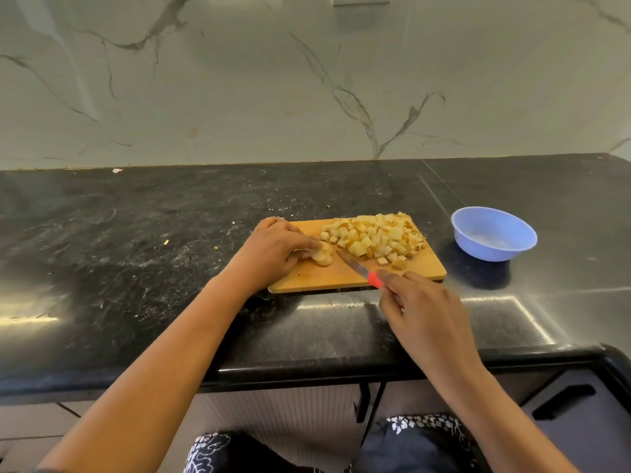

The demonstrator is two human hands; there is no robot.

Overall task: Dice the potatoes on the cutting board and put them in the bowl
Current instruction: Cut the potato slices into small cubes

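Head camera is showing the left grip (273, 249) left of centre in the frame, its fingers curling over the only uncut potato piece (322, 255) and pinning it to the cutting board (324, 278), probably so it is not rolling under the blade. Just right of it, the knife (358, 268) is slanting with its tip pointing toward that piece, seemingly lining up a slice. The diced potatoes (375, 240) are heaping on the board's upper right part, leaving the cutting spot free. Lower right of centre, the right grip (423, 305) is clasping the knife's red handle. Further right, the blue bowl (485, 252) is sitting empty on the desk (136, 233), near the board for an easy transfer
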